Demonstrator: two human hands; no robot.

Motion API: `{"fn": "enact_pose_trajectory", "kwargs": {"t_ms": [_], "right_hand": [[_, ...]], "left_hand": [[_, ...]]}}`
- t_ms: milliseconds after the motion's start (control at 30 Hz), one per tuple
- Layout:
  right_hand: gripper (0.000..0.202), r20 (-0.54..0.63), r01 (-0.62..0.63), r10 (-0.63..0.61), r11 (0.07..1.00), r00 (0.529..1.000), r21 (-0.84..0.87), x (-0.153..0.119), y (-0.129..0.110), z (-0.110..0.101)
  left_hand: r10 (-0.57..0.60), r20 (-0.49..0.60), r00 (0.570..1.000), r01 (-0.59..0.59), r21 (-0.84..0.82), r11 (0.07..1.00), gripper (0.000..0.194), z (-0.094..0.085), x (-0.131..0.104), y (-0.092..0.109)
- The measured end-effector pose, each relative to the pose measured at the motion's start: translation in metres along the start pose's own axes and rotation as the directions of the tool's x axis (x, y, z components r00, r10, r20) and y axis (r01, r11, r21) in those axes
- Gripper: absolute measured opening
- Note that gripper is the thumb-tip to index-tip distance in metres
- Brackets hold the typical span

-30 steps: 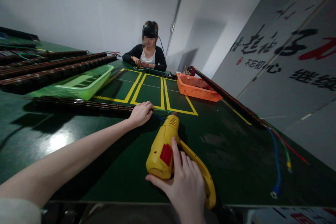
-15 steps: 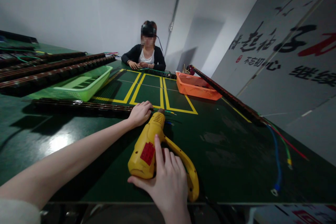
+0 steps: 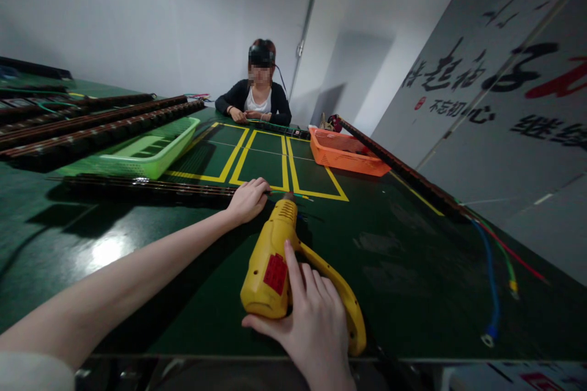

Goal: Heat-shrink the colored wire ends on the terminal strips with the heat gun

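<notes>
My right hand (image 3: 316, 311) is wrapped around the handle of a yellow heat gun (image 3: 268, 275) with a red label. Its metal nozzle points away from me, close to the end of a long dark bar assembly (image 3: 151, 190) strung with copper-coloured rods. At that end my left hand (image 3: 249, 200) lies with its fingers closed over the bar. Whatever the fingertips press on is covered by the hand. A green wire (image 3: 298, 195) with a yellow tip sticks out to the right of the fingers, just beyond the nozzle.
More dark bars (image 3: 105, 128) lie across a green basket (image 3: 160, 156) at left. Another bar (image 3: 394, 162) rests on an orange basket (image 3: 348, 156), with blue (image 3: 493, 299), green and red wires hanging from it. A person (image 3: 257, 98) sits across the green table (image 3: 413, 305).
The heat gun and my right hand have shifted right, so the nozzle now covers more of the wires. My left hand stays on the bar's end. The view has moved slightly.
</notes>
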State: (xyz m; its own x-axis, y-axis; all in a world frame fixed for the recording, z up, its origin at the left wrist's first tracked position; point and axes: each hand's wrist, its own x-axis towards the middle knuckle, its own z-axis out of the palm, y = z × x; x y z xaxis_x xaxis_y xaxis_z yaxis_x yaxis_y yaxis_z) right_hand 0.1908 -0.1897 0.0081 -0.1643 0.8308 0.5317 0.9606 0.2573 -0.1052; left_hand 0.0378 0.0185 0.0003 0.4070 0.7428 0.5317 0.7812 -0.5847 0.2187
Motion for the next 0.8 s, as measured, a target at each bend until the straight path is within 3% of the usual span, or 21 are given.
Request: {"fn": "enact_pose_trajectory", "kwargs": {"t_ms": [300, 800], "right_hand": [[0.110, -0.023, -0.020, 0.018, 0.998, 1.000, -0.067, -0.006, 0.024, -0.003], [0.111, -0.050, -0.021, 0.017, 0.996, 0.999, -0.090, -0.005, 0.018, -0.004]], "left_hand": [[0.042, -0.029, 0.999, -0.042, 0.020, 0.999, 0.020, 0.002, -0.001, -0.002], [0.097, -0.032, 0.995, -0.096, 0.020, 0.995, 0.021, 0.003, -0.001, -0.002]]}}
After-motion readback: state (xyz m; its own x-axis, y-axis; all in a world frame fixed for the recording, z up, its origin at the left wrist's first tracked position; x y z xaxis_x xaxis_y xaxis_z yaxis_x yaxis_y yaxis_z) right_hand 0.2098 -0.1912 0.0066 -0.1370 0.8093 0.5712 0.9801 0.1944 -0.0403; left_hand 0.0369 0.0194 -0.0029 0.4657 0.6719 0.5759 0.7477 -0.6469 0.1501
